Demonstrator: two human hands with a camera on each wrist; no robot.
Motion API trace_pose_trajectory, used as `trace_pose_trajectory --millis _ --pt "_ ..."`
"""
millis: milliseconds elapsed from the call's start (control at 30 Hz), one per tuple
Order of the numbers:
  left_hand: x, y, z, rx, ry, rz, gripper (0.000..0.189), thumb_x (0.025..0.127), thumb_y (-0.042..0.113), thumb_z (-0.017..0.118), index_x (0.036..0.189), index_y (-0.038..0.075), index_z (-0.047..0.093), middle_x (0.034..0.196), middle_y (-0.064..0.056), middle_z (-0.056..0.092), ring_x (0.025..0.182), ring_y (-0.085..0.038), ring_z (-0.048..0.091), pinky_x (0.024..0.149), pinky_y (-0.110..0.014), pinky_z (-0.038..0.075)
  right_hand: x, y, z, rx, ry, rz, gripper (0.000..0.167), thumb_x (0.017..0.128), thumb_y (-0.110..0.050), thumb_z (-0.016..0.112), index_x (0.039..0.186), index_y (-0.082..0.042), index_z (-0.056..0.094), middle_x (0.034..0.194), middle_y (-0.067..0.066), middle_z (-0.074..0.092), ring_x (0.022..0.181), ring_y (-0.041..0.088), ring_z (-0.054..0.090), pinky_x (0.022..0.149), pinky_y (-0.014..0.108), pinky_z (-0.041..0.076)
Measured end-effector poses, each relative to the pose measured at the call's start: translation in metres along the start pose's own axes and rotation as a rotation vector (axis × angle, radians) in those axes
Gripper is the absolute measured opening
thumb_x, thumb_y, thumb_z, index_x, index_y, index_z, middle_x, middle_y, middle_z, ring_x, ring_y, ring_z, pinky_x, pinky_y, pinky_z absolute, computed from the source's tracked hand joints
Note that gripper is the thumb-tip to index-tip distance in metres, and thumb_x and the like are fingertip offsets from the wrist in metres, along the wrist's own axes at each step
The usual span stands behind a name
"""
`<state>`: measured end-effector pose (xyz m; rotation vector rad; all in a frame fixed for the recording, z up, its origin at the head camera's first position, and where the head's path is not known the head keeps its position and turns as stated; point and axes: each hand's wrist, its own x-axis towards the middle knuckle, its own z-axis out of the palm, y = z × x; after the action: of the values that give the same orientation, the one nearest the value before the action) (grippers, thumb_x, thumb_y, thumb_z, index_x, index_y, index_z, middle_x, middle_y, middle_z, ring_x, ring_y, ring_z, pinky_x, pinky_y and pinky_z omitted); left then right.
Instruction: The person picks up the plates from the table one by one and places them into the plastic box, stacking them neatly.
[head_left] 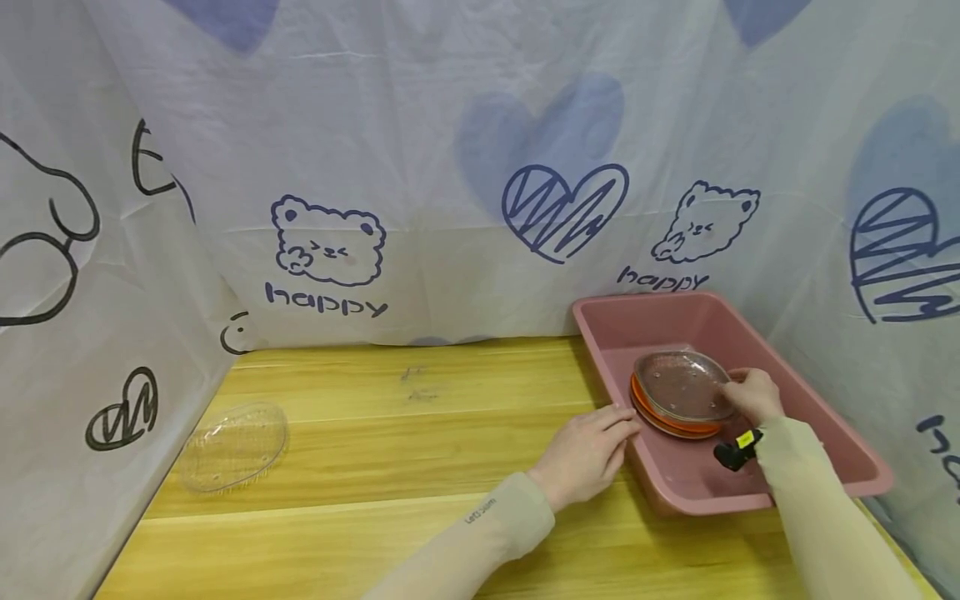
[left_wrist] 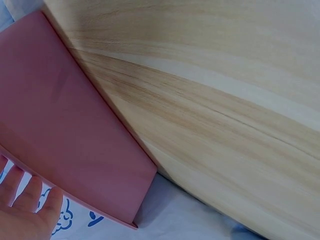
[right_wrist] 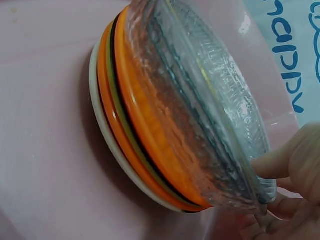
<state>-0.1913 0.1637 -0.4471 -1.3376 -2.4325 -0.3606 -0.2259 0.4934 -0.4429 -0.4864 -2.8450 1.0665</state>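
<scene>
My right hand (head_left: 753, 396) reaches into a pink plastic basin (head_left: 720, 492) and pinches the near right edge of a clear ribbed dish (head_left: 682, 383). That dish tops a stack of orange plates (right_wrist: 145, 125) with a pale plate (right_wrist: 102, 117) at the bottom. In the right wrist view the thumb lies on the dish's rim, with the other fingers beneath. My left hand (head_left: 585, 454) is at the basin's left side, its extended fingers (left_wrist: 31, 192) touching the rim. A black strap with a yellow label (head_left: 742, 446) sits at my right wrist.
Another clear ribbed dish (head_left: 236, 446) lies on the left of the wooden table (head_left: 360, 450). White cloth (head_left: 435, 167) with bear and heart drawings hangs behind and along both sides. The basin stands at the table's right side, close to the cloth.
</scene>
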Motion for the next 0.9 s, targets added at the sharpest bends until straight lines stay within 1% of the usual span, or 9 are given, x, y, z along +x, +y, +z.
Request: trace_pose_trajectory --millis 67,133,200,267,467,567,700,800,900 --pt "-0.0003 0.0 -0.0001 -0.001 0.004 0.0 0.036 0.105 0.022 0.05 0.139 0.02 0.06 0.15 0.002 0.055 0.14 -0.014 0.052 0.12 -0.026 0.039 -0.0001 0.0002 0.0 0.002 -0.007 -0.004 0.056 0.089 -0.011 0.058 0.131 0.025 0.046 0.124 0.044 0.055 0.087 0.032 0.067 0.063 0.025 0.057" --pt "-0.0005 0.0 -0.0001 -0.002 0.004 -0.002 0.036 0.105 0.022 0.051 0.139 0.02 0.06 0.15 0.002 0.055 0.14 -0.014 0.052 0.12 -0.026 0.039 0.0003 0.0003 0.0 0.009 -0.017 -0.004 0.054 0.09 -0.009 0.056 0.13 0.026 0.046 0.12 0.044 0.056 0.078 0.025 0.066 0.059 0.024 0.057" --pt "-0.0006 0.0 -0.0001 -0.004 0.004 -0.002 0.036 0.104 0.022 0.051 0.139 0.02 0.06 0.15 0.002 0.056 0.14 -0.014 0.052 0.12 -0.026 0.04 0.0 0.0 -0.0001 0.006 -0.024 -0.001 0.052 0.091 -0.009 0.055 0.129 0.026 0.047 0.117 0.044 0.057 0.075 0.021 0.065 0.058 0.024 0.056" --pt "-0.0006 0.0 -0.0001 -0.007 0.002 -0.002 0.036 0.104 0.022 0.051 0.14 0.02 0.06 0.15 0.002 0.055 0.14 -0.014 0.052 0.12 -0.026 0.039 -0.0001 -0.0003 0.0 0.002 -0.025 0.005 0.05 0.093 -0.009 0.053 0.128 0.026 0.048 0.116 0.043 0.057 0.076 0.022 0.065 0.058 0.024 0.055" --pt "-0.0008 -0.0002 0.0004 -0.009 0.0 -0.002 0.036 0.105 0.022 0.05 0.14 0.02 0.059 0.15 0.002 0.055 0.14 -0.014 0.051 0.12 -0.027 0.04 -0.0008 -0.0019 0.0009 -0.027 -0.007 0.023 0.048 0.097 -0.012 0.048 0.127 0.025 0.049 0.116 0.042 0.058 0.086 0.034 0.065 0.061 0.026 0.055" --pt "-0.0008 -0.0003 0.0007 -0.007 0.007 0.001 0.036 0.105 0.022 0.05 0.139 0.019 0.06 0.15 0.002 0.055 0.14 -0.014 0.052 0.12 -0.027 0.04 -0.0004 -0.0015 0.0016 -0.041 -0.003 0.029 0.047 0.099 -0.013 0.046 0.126 0.025 0.05 0.116 0.041 0.059 0.09 0.037 0.065 0.064 0.027 0.056" --pt "-0.0009 -0.0004 0.0006 -0.005 0.015 0.005 0.036 0.104 0.022 0.051 0.139 0.018 0.06 0.149 0.001 0.056 0.14 -0.014 0.052 0.119 -0.027 0.04 0.0001 -0.0008 0.0014 -0.05 -0.005 0.031 0.046 0.099 -0.014 0.046 0.124 0.024 0.052 0.114 0.04 0.06 0.09 0.038 0.066 0.064 0.029 0.057" --pt "-0.0011 -0.0003 0.0005 -0.006 0.012 0.003 0.036 0.104 0.021 0.051 0.139 0.018 0.06 0.15 0.001 0.056 0.14 -0.014 0.051 0.12 -0.027 0.04 0.0001 -0.0006 0.0005 -0.062 -0.002 0.027 0.046 0.099 -0.015 0.047 0.122 0.024 0.053 0.112 0.039 0.06 0.088 0.037 0.065 0.062 0.027 0.055" --pt "-0.0011 -0.0001 0.0006 -0.007 0.008 -0.001 0.036 0.104 0.022 0.051 0.139 0.019 0.06 0.15 0.001 0.055 0.14 -0.014 0.051 0.12 -0.027 0.039 -0.0004 -0.0006 -0.0002 -0.065 -0.002 0.024 0.045 0.098 -0.016 0.048 0.121 0.023 0.054 0.108 0.038 0.062 0.083 0.034 0.064 0.059 0.025 0.052"
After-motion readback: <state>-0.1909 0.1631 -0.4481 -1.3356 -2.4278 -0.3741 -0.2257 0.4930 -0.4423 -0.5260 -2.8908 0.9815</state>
